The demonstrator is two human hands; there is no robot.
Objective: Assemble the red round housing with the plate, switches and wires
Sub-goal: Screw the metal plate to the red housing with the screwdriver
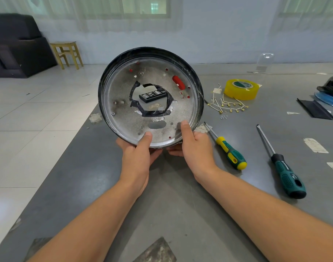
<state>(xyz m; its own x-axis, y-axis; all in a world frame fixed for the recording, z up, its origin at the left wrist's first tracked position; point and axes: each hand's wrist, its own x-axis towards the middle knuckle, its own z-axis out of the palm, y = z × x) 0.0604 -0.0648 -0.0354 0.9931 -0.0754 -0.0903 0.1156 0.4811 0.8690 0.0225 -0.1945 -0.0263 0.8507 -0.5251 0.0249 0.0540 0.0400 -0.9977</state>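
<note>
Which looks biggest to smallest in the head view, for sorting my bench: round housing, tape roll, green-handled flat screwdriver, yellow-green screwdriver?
1. Round housing, though held up nearer the camera.
2. Green-handled flat screwdriver.
3. Yellow-green screwdriver and tape roll: too close to rank.

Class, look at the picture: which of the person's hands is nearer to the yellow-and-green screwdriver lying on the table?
Right. The right hand grips the round housing just left of the yellow-and-green screwdriver; the left hand holds the housing's lower edge farther left.
</note>
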